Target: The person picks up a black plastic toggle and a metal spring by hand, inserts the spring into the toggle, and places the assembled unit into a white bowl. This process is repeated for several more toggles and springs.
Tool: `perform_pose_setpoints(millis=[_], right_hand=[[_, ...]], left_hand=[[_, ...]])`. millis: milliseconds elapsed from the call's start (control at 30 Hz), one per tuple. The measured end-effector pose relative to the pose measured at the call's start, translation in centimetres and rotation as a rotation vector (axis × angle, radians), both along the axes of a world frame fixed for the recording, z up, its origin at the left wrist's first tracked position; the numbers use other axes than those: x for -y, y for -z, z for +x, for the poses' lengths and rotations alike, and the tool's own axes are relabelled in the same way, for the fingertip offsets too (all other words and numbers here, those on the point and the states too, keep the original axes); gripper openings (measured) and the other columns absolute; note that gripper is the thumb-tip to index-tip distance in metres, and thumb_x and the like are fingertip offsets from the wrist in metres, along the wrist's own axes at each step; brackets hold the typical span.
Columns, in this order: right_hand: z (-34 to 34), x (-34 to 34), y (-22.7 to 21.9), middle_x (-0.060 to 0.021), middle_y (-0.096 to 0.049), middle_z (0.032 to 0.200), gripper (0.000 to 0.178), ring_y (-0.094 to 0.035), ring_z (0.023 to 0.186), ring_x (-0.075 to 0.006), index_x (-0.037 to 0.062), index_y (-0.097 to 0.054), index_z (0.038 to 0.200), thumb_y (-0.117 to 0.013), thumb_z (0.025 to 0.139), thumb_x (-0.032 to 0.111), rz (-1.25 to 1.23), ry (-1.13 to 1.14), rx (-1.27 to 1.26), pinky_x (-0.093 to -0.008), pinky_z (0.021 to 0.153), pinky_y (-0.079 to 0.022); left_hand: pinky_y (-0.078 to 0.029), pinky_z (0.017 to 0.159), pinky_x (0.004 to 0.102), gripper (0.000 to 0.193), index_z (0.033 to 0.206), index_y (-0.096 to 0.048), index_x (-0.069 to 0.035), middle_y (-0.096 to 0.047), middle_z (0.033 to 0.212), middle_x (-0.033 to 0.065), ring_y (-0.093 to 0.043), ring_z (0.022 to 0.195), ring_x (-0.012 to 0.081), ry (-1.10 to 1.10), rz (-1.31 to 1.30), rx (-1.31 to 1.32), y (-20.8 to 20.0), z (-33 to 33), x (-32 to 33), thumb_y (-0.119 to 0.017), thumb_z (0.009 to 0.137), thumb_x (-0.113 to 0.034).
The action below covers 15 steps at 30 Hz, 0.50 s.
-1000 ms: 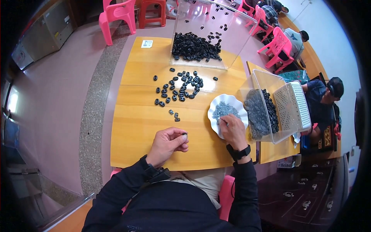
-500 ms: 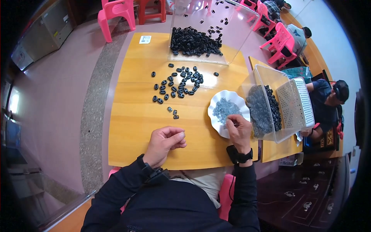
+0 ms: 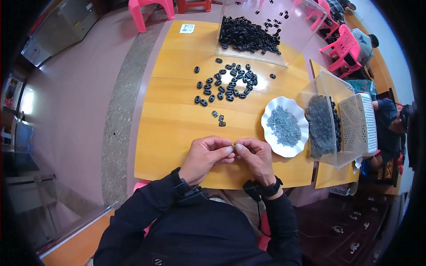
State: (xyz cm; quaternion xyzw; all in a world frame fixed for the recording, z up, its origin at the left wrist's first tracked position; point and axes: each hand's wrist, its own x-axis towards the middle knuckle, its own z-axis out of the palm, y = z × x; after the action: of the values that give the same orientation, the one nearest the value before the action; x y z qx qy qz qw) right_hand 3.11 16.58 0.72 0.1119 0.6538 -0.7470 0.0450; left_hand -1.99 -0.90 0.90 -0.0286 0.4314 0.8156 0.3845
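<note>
My left hand (image 3: 207, 157) and my right hand (image 3: 254, 158) meet above the near part of the table, fingertips pinched together. Something tiny is between them, too small and covered to make out. Just right of my right hand stands a white wavy-edged dish (image 3: 291, 151) heaped with small grey pieces (image 3: 284, 125). Beyond my hands lie a few small dark pieces with shiny parts (image 3: 221, 119). Farther off, many loose black oval pieces with two holes (image 3: 230, 84) are scattered over the wood.
A clear bin (image 3: 262, 57) of black pieces stands at the far edge. To the right, another clear bin (image 3: 316, 156) holds more, beside a white perforated basket (image 3: 369, 124). A white label (image 3: 187, 29) lies far left on the table (image 3: 173, 133). A person (image 3: 386, 119) sits at right.
My right hand has left the dish and come over to my left hand, so their fingertips now meet. The whole view has shifted, with the table appearing farther right and higher.
</note>
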Motion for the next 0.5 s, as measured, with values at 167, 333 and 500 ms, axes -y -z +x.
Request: perform_pose_setpoints(millis=[167, 333, 500], right_hand=[[0.02, 0.35, -0.02, -0.0033, -0.066, 0.084, 0.016, -0.059, 0.072, -0.0066, -0.0027, -0.065, 0.097, -0.061, 0.090, 0.011, -0.010, 0.015, 0.017, -0.0198, 0.067, -0.049], [0.05, 0.19, 0.54, -0.0025, -0.066, 0.082, 0.016, -0.059, 0.070, -0.0062, -0.0032, -0.066, 0.096, -0.061, 0.090, 0.011, -0.002, 0.024, -0.014, -0.0188, 0.063, -0.049], [0.20, 0.12, 0.62, -0.0035, -0.067, 0.085, 0.016, -0.059, 0.072, -0.0067, -0.0028, -0.065, 0.098, -0.061, 0.090, 0.010, -0.019, 0.016, -0.021, -0.0192, 0.063, -0.049]], left_hand=[[-0.057, 0.078, 0.0279, 0.018, 0.105, -0.060, 0.004, -0.065, 0.097, 0.0117, -0.066, 0.086, 0.0169, -0.009, 0.009, 0.032, 0.14, 0.00, 0.04, -0.059, 0.088, -0.001], [-0.056, 0.078, 0.0280, 0.018, 0.105, -0.060, 0.004, -0.065, 0.098, 0.0122, -0.066, 0.086, 0.0172, -0.009, 0.011, 0.047, 0.15, -0.03, 0.09, -0.059, 0.088, -0.001], [-0.057, 0.077, 0.0278, 0.017, 0.104, -0.060, 0.004, -0.065, 0.097, 0.0122, -0.066, 0.085, 0.0176, -0.024, 0.016, 0.092, 0.34, -0.08, 0.08, -0.059, 0.088, -0.001]])
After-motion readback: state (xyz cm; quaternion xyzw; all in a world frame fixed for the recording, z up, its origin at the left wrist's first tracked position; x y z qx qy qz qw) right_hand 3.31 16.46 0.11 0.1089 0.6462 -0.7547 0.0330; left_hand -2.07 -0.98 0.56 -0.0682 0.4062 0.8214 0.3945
